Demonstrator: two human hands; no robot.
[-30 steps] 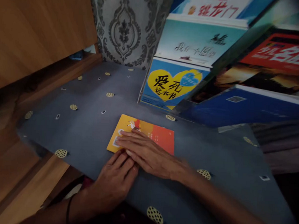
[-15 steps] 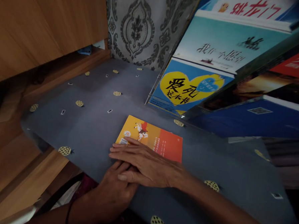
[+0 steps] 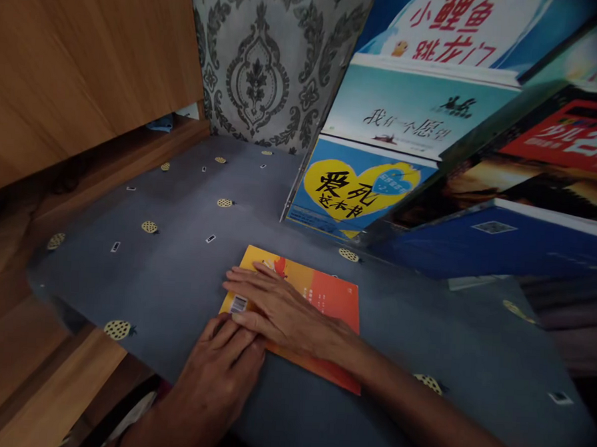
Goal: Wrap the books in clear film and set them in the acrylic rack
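A thin book [image 3: 341,306] with a yellow and orange cover lies closed on the tabletop, its barcode showing near the left edge. My right hand [image 3: 294,310] rests flat across the cover, its fingers stretched out towards the left edge. At the near left corner of the book, my left hand [image 3: 226,363] has its fingers curled and closed against the edge. The right thumb touches the left fingers. Part of the cover, with its small printed figure, is covered by the right hand.
The grey table [image 3: 175,277] has a pineapple-print cover. A rack of picture books [image 3: 360,193] stands at the back right, with a blue book [image 3: 448,241] beside it. Wooden cabinet doors [image 3: 86,65] are on the left, and patterned wallpaper [image 3: 259,75] is behind.
My right hand has shifted up the cover, baring more of the book's near part and the barcode. The left hand now sits at the near left corner. The view has shifted slightly.
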